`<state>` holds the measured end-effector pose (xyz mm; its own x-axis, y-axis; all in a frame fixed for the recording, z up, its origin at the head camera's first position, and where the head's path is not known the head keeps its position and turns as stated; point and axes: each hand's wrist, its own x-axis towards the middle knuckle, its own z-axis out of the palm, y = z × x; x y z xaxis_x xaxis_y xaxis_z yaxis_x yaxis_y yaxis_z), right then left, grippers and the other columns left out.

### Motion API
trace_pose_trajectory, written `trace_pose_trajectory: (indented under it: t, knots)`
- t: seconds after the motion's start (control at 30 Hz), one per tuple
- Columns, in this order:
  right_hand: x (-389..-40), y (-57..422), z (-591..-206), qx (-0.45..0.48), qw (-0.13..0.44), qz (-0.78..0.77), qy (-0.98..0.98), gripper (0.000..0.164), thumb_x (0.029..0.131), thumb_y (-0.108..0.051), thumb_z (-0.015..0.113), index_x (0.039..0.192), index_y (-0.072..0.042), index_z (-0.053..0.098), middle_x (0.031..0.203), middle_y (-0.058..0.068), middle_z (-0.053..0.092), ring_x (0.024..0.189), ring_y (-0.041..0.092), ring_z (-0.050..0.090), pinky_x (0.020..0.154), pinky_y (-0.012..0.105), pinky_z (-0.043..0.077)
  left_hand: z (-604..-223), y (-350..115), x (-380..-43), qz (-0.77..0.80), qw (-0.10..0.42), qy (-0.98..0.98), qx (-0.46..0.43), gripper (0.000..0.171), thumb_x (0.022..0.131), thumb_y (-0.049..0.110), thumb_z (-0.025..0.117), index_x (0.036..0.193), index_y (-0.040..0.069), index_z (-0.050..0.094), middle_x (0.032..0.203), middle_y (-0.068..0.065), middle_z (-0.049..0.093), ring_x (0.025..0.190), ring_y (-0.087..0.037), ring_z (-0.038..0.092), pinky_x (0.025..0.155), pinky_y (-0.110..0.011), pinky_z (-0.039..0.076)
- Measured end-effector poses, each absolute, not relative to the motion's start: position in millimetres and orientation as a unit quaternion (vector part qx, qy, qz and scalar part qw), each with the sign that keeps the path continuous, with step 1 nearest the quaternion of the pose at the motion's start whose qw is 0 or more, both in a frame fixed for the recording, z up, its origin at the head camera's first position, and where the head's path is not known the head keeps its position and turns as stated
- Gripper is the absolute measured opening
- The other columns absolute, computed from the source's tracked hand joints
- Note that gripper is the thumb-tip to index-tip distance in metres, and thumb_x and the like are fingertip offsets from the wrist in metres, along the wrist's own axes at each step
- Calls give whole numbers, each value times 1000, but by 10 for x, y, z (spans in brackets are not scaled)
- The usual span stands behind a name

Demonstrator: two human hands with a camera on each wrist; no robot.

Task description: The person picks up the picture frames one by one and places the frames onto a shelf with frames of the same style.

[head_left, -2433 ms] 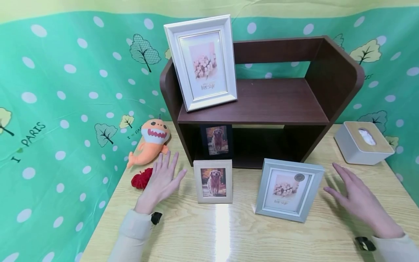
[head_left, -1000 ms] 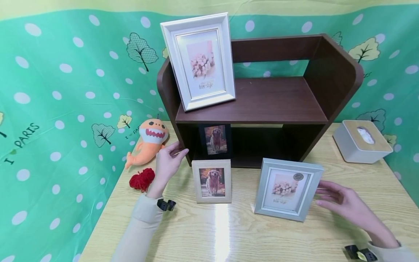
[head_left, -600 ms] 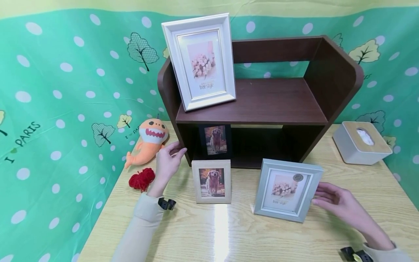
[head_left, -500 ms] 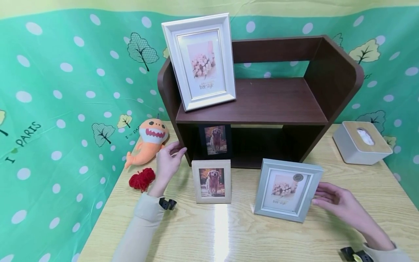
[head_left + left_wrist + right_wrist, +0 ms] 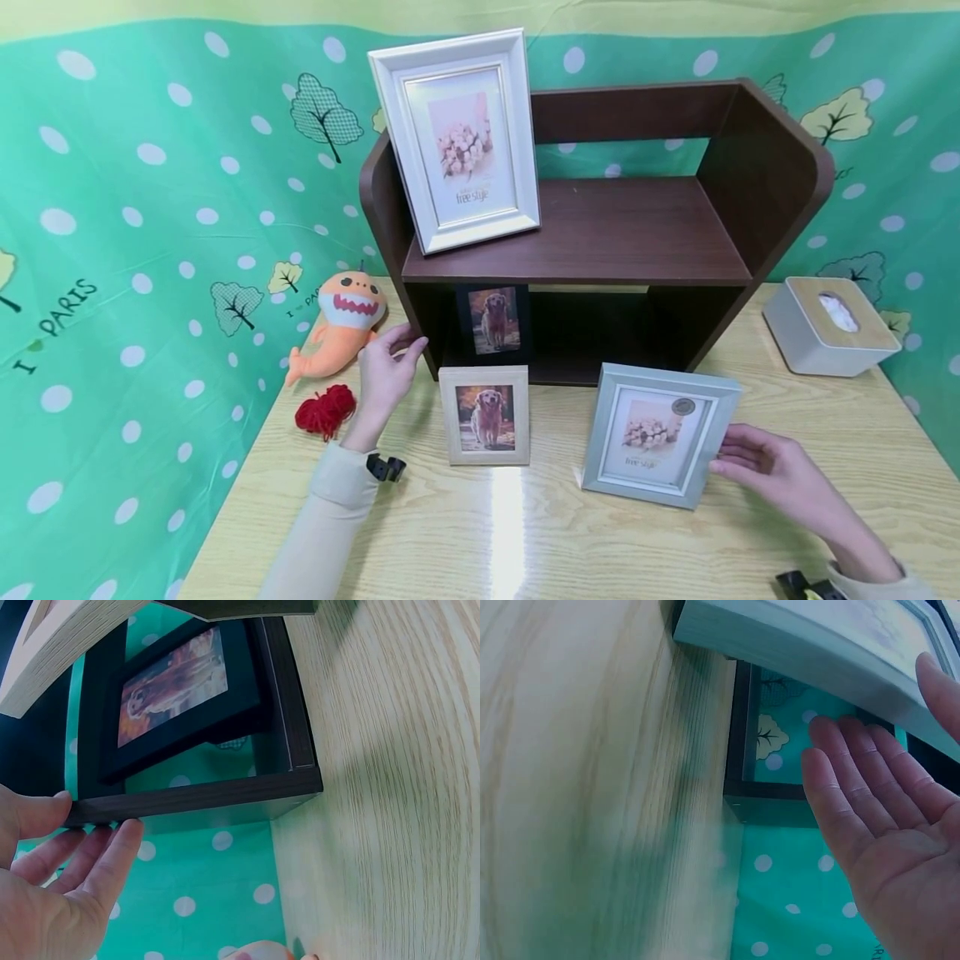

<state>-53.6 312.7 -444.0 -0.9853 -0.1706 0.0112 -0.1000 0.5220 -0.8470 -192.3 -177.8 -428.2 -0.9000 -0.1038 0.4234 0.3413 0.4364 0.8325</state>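
Note:
In the head view my left hand [image 5: 384,379] is at the lower left edge of a dark brown bookshelf [image 5: 577,268]. The left wrist view shows its thumb and fingers pinching the shelf's side panel [image 5: 202,796] from both faces. My right hand [image 5: 783,479] is by the right edge of a grey-blue picture frame [image 5: 596,450], which leans back on the table. Its thumb is toward the front and its fingers reach behind that edge. Seen from the right wrist, these fingers [image 5: 855,776] are straight and the thumb stands apart, overlapping the frame.
A cream frame [image 5: 447,417] with a dog picture stands before the shelf; a black frame [image 5: 466,333] is inside. On top leans a white frame [image 5: 408,150]. Left are an orange plush shark [image 5: 341,346] and red yarn [image 5: 326,410]. A tissue box [image 5: 813,333] sits at right.
My left hand has moved up and right from beside the yarn and taken hold of the shelf's side. My right hand has come left to the grey-blue frame's edge. The frames have stayed put.

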Motion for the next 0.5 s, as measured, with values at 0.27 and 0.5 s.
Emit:
trace_pose_trajectory:
  t: [0.27, 0.5]
  knots:
    - [-514, 3077, -4468, -83, 0, -470, 879, 33, 85, -3, 71, 112, 12, 59, 99, 21, 66, 83, 9, 65, 68, 21, 54, -4280, -1775, -1918, -516, 218, -825, -76, 23, 87, 4, 70, 107, -7, 68, 97, -14, 69, 88, -25, 67, 72, -35, 56]
    - [-514, 3036, -4479, -76, -23, -457, 886, 27, 87, -3, 69, 110, 9, 62, 95, 17, 67, 79, 8, 65, 66, 21, 54, -4283, -1776, -1906, -509, 218, -829, -78, 23, 87, 7, 71, 107, -6, 68, 98, -13, 69, 88, -24, 67, 72, -36, 56]
